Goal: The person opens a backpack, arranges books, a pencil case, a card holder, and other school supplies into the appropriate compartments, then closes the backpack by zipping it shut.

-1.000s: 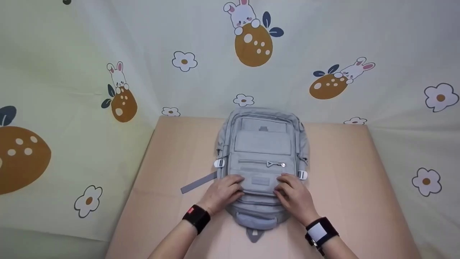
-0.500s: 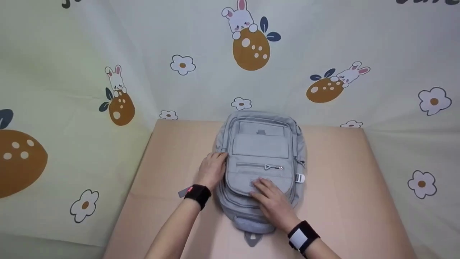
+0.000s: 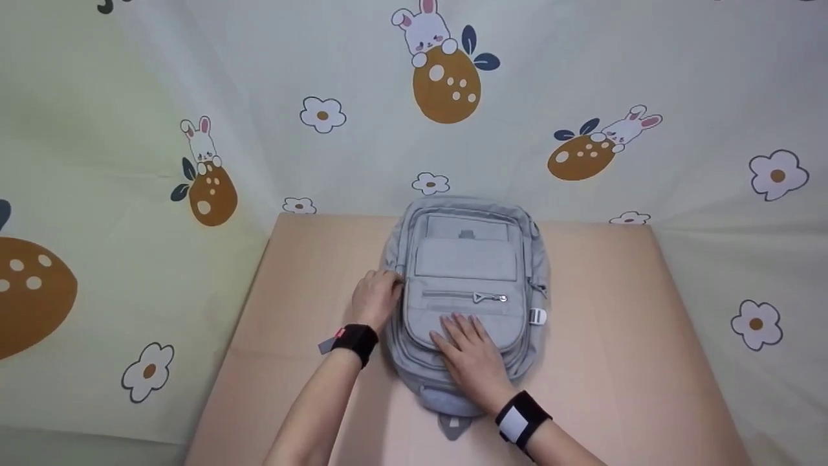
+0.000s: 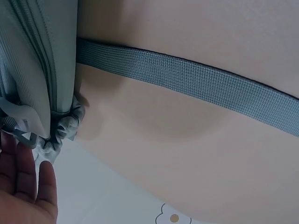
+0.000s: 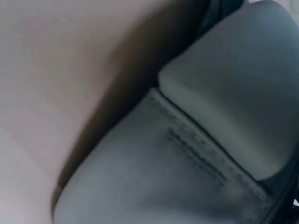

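A grey backpack [image 3: 466,259] lies front side up, its padded grab handle [image 3: 446,401] toward me. My left hand [image 3: 375,301] is at its left side with fingers bent in. Seen from the left wrist, those fingertips meet a white plastic buckle [image 4: 23,116] beside gathered fabric; the thumb is hidden. A loose webbing strap [image 4: 187,74] runs out from that side. My right hand [image 3: 472,362] rests flat on the lower front pocket, fingers spread, below a short zipper [image 3: 459,297]. The right wrist view has only blurred grey backpack fabric [image 5: 121,172], no hand.
The backpack lies on a light tan tabletop [image 3: 601,323]. A pale cloth [image 3: 362,162] printed with rabbits, eggs and flowers hangs behind and along both sides. Another white buckle [image 3: 537,316] sits on the backpack's right side.
Both hands were on the lower front pocket. My left hand has moved up to the left side, over the buckle there; my right hand has shifted left and flattened on the pocket.
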Demonstrator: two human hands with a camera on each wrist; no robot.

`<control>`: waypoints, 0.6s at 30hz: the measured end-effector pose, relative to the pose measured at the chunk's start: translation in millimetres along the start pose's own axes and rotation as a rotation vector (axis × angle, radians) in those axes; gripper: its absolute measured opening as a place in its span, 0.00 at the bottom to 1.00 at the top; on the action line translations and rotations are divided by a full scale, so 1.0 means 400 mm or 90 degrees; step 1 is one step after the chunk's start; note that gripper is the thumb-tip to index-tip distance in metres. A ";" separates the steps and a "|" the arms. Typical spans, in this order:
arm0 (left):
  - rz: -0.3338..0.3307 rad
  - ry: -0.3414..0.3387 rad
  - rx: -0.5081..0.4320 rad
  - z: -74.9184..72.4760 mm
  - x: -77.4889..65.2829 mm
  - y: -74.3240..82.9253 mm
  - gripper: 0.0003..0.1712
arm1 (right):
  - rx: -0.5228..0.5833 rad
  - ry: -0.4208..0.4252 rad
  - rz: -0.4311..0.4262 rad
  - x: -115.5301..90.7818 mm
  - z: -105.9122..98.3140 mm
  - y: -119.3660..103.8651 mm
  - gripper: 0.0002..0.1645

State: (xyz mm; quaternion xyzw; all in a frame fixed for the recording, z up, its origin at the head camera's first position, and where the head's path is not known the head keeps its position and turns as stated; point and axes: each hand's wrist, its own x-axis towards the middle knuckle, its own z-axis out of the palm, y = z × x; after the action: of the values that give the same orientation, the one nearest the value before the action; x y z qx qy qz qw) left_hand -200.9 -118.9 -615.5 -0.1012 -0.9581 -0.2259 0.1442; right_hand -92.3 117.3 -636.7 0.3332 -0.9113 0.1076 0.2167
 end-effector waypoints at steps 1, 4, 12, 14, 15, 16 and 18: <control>0.001 0.004 -0.001 0.000 -0.002 -0.001 0.05 | -0.002 -0.006 0.002 0.000 0.000 -0.001 0.24; 0.004 0.008 -0.009 -0.001 -0.004 -0.004 0.04 | -0.004 -0.020 0.008 0.001 0.000 -0.001 0.27; 0.044 0.006 -0.013 -0.021 -0.013 -0.003 0.03 | -0.005 -0.030 0.016 -0.002 0.004 0.002 0.34; 0.058 0.001 -0.007 -0.031 -0.018 0.000 0.03 | -0.006 -0.030 0.018 -0.002 0.004 0.002 0.34; 0.067 0.000 -0.005 -0.036 -0.023 0.001 0.03 | -0.005 -0.030 0.019 -0.002 0.004 0.002 0.34; 0.072 -0.002 -0.004 -0.041 -0.028 0.003 0.02 | -0.003 -0.030 0.020 -0.002 0.003 0.002 0.33; 0.088 0.002 0.002 -0.047 -0.041 0.005 0.03 | 0.001 -0.030 0.022 -0.002 0.002 0.001 0.33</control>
State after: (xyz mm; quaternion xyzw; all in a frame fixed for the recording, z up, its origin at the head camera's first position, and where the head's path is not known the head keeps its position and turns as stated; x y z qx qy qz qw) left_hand -180.5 -128.1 -603.7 -0.1667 -0.9489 -0.2142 0.1610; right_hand -92.5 117.8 -637.8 0.3199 -0.9218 0.1041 0.1927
